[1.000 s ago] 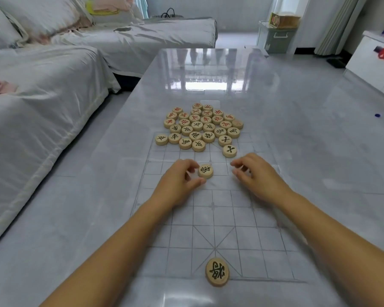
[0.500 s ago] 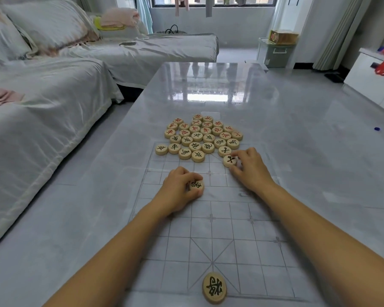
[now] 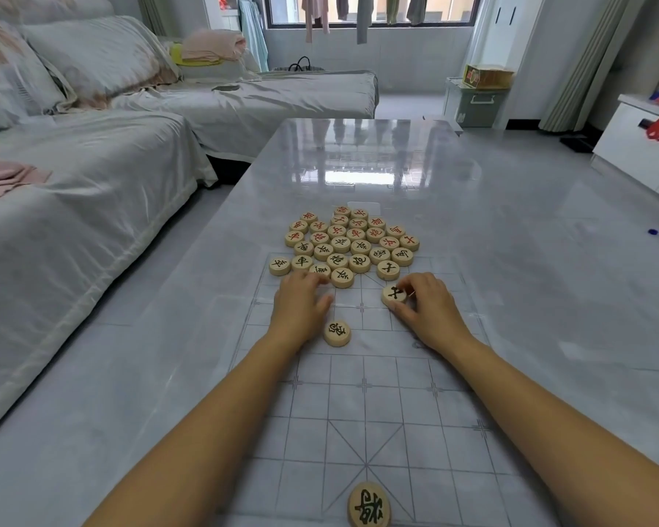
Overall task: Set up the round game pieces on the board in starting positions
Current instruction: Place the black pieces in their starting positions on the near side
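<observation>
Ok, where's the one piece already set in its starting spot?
Head view, bottom centre: the black-lettered xiangqi piece sits on the board's near edge, at the foot of the crossed diagonals, well apart from the pile.

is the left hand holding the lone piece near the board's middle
No, the piece lies free on the board beside the left hand.

Wooden discs (image 3: 349,241), red or black characters up, clustered at board (image 3: 396,393) far end; lone disc (image 3: 337,332) mid-board; another disc (image 3: 368,505) at near edge; third disc (image 3: 394,294) pinched by right hand (image 3: 430,313).
</observation>
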`<state>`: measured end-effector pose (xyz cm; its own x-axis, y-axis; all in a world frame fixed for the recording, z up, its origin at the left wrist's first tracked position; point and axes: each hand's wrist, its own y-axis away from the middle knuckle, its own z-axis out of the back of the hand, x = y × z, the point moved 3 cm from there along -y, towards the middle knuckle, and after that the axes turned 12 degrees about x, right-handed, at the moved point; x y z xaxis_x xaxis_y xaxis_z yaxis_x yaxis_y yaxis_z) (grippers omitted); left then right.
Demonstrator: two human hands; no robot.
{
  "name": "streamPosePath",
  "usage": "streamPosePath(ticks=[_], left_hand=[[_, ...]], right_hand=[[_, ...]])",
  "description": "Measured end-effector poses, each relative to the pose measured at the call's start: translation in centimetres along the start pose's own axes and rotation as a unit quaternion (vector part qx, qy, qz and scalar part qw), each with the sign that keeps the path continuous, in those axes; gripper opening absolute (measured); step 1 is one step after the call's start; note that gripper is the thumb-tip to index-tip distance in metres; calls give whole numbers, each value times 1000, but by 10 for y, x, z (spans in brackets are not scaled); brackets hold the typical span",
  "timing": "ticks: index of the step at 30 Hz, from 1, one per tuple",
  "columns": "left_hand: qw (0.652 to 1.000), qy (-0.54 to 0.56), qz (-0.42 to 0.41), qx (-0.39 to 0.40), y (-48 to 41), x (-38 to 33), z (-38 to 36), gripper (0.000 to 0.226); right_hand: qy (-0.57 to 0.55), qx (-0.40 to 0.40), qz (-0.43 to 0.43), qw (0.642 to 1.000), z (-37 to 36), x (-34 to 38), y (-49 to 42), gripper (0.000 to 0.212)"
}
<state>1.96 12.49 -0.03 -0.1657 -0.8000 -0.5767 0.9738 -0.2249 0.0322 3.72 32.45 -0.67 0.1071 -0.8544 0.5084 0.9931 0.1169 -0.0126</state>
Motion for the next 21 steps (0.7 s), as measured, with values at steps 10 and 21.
streamPosePath(ticks=[10, 21], left_hand=[[975, -211, -62, -11, -42, -16, -12, 37], [925, -294, -153, 187, -36, -67, -36, 47]], right_hand=[[-26, -20, -18, 999, -3, -6, -2, 48], [-22, -10, -25, 999, 2, -7, -1, 44]])
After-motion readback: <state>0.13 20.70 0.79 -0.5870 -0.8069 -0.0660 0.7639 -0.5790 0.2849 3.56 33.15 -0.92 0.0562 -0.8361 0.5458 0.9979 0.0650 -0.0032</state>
